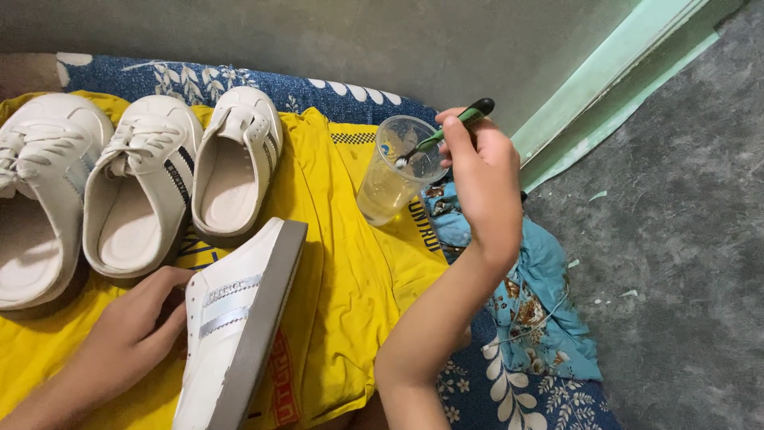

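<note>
Left hand (131, 330) grips white shoe (231, 326); right hand (481, 179) pinches green brush (446, 134) in plastic cup (394, 171).

Three shoes (143, 179) in a row — cup (395, 167) to their right.
</note>
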